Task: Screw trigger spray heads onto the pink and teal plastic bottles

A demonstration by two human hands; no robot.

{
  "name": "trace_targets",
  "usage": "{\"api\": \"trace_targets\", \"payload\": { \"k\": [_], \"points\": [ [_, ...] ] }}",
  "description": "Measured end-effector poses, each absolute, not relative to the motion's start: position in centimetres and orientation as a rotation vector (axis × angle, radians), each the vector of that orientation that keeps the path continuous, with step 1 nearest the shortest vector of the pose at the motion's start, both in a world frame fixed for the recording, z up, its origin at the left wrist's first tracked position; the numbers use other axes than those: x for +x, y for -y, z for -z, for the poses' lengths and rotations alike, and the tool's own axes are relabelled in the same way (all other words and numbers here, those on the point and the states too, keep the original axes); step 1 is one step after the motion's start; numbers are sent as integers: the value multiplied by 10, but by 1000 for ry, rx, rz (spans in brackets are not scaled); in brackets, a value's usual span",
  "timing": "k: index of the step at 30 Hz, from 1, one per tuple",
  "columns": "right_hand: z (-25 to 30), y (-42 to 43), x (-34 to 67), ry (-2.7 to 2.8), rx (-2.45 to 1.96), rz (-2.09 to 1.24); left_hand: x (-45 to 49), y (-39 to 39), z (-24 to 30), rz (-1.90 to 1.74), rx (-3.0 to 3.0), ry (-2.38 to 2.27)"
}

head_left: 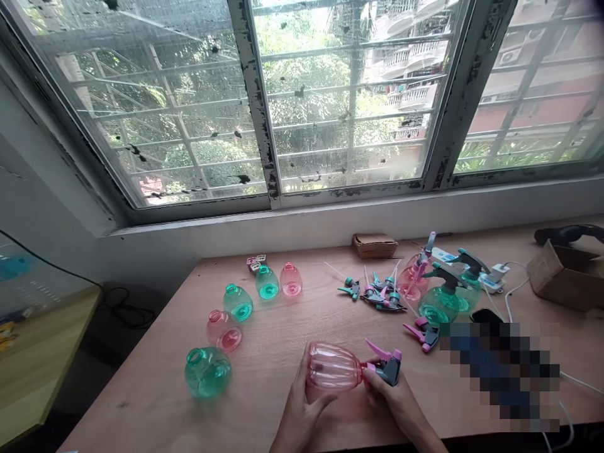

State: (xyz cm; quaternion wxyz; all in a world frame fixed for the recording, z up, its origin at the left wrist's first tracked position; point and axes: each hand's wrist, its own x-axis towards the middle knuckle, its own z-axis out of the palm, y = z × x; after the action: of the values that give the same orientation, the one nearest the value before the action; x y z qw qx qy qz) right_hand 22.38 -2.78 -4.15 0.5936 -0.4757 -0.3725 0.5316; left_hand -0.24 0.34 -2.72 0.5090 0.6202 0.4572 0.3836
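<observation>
My left hand [304,399] is closed round the base of a clear pink bottle [334,366], which lies sideways above the table's near part. At its neck, the fingers of my right hand [389,393] grip the pink-and-grey trigger spray head [387,367]. The head sits at the bottle's mouth; how far it is screwed on I cannot tell. Right of it, a loose pink-and-black spray head [425,335] lies on the table. Farther back is a pile of several green, pink and black spray heads [383,294], with one green spray head [350,289] beside it.
Open-topped bottles stand left in a curve: green [207,374], pink [224,331], green [238,303], green [267,283], pink [291,281]. Spray bottles with heads [438,305] stand right, near a power strip [491,282], cables and a cardboard box [566,277]. A small carton [375,245] lies behind.
</observation>
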Motion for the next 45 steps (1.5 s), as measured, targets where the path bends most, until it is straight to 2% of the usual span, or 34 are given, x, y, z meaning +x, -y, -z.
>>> {"api": "trace_targets", "payload": {
  "k": [15, 45],
  "points": [
    [35, 30, 223, 864, -1087, -1256, -2, 1, 15, -932, 1442, -1064],
    [42, 27, 224, 887, -1129, -1207, 0, -2, 29, -906, 1501, -1054]
  ]
}}
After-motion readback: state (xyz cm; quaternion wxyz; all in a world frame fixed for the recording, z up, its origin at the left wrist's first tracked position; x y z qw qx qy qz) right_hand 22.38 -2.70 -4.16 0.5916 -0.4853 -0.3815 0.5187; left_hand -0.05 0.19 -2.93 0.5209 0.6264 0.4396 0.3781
